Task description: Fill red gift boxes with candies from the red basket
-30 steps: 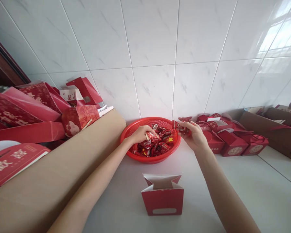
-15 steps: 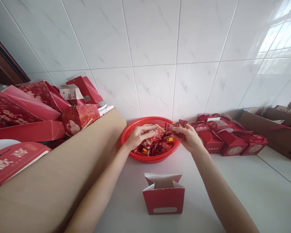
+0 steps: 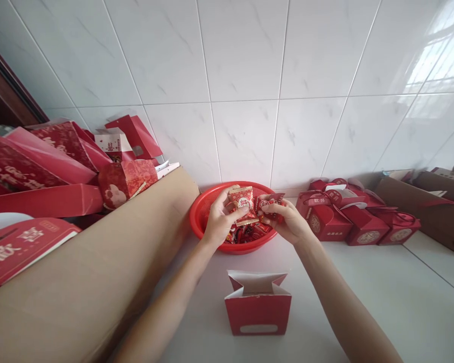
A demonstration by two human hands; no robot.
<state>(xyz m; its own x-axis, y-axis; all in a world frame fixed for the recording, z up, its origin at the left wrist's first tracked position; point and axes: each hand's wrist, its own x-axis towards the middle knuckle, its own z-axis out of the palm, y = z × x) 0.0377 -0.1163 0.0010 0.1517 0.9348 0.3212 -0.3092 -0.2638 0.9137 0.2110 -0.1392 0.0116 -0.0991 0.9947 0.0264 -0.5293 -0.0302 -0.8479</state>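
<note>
My left hand [image 3: 220,217] is closed on a red and gold candy packet [image 3: 243,203], its thumb lying across the front. Beside it, my right hand [image 3: 287,218] pinches dark red wrapped candy [image 3: 269,205]; how many pieces it holds is partly hidden by the fingers. Both hands are over a red plastic basket [image 3: 203,196], in which several wrapped candies [image 3: 249,233] lie. Nearer to me, a red paper box [image 3: 258,313] stands upright on the white surface with its top open and its white inside showing.
On the left a large cardboard carton [image 3: 144,242] is heaped with red gift boxes and bags [image 3: 71,174]. Several closed red boxes [image 3: 366,224] stand in a group at the right, with another cardboard carton [image 3: 419,209] beyond them. A tiled wall [image 3: 245,136] rises behind the basket.
My left hand has lifted the red and gold packet and turned its front toward me. The right hand, still with its candy, has moved slightly lower. The view has shifted a little.
</note>
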